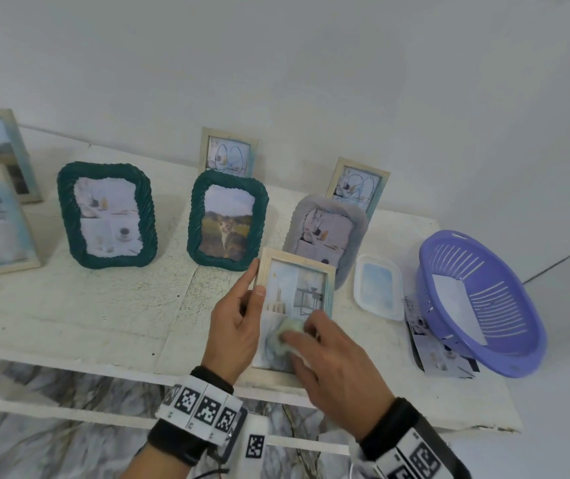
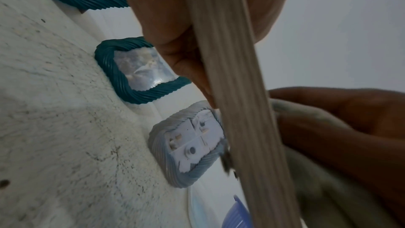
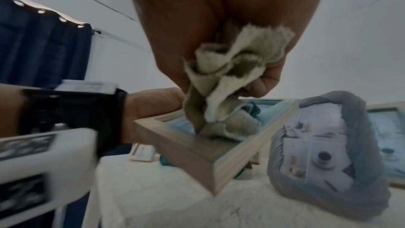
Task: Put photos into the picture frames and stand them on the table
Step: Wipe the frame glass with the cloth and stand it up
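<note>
My left hand (image 1: 233, 326) grips the wooden frame (image 1: 295, 267) by its left edge, lower centre of the head view. My right hand (image 1: 337, 368) bunches a cloth (image 1: 285, 335) in curled fingers against its glass.

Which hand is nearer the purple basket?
Right. The right hand, wiping the wooden frame with a cloth, is beside the purple basket; the left hand grips the frame's far side.
</note>
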Demonstrator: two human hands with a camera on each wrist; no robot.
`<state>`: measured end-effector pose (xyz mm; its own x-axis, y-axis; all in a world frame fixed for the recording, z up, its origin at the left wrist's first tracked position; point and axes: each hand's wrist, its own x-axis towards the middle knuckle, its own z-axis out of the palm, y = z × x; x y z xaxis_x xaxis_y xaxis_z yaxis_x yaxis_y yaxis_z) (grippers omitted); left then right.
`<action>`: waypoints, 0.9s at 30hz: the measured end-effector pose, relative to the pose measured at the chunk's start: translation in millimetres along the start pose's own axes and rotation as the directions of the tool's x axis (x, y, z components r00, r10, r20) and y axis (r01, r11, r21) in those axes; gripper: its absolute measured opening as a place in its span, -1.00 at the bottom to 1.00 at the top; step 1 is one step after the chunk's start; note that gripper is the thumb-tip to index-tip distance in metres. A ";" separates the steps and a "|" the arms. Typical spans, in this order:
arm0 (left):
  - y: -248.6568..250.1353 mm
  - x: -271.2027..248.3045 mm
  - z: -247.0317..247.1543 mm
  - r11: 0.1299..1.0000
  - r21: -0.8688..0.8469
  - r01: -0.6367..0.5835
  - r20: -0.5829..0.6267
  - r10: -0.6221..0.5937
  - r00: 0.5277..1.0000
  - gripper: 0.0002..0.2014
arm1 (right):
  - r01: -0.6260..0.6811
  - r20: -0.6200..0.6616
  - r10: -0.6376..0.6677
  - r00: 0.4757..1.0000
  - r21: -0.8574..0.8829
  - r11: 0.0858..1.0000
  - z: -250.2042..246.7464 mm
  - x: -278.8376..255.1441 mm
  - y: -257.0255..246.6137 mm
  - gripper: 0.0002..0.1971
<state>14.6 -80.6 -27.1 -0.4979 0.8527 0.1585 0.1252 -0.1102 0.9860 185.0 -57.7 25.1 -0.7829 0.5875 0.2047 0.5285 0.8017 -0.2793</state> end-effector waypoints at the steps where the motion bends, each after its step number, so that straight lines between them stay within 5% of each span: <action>1: 1.8 -0.5 2.2 1.000 0.007 -0.012 0.003 0.012 1.000 -0.56 | -0.053 -0.055 0.052 0.997 -0.008 0.999 -1.2 6.9 3.4 -0.82; 5: 6.9 -3.8 7.2 1.000 0.021 -0.009 0.017 0.009 1.000 -0.56 | -0.091 -0.146 0.093 0.985 0.017 0.996 -5.6 24.6 2.2 -0.86; 11: -2.4 4.6 -3.3 0.996 -0.034 0.077 0.008 -0.077 0.997 -0.58 | 0.118 0.149 -0.117 0.982 -0.004 0.993 -5.8 -0.8 -10.6 -0.78; 18: 6.9 4.4 -1.0 1.000 0.007 0.013 -0.024 -0.013 1.000 -0.59 | -0.127 -0.043 0.124 0.991 -0.077 0.989 -11.1 31.3 2.4 -0.85; 23: -3.5 9.9 -5.1 0.996 -0.041 0.084 0.025 -0.083 0.996 -0.58 | 0.136 0.148 -0.133 0.980 -0.007 0.991 -6.2 15.6 -18.4 -0.80; 27: -3.2 11.5 -5.8 0.997 -0.005 0.073 0.000 -0.073 0.997 -0.59 | 0.179 0.204 -0.156 0.966 -0.103 0.978 -15.9 15.8 -9.6 -0.85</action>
<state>3.5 -73.4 -28.1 -0.5054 0.8586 0.0864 0.0847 -0.0503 0.9951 172.7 -54.3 46.0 -0.9060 0.4204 0.0494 0.4105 0.9011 -0.1398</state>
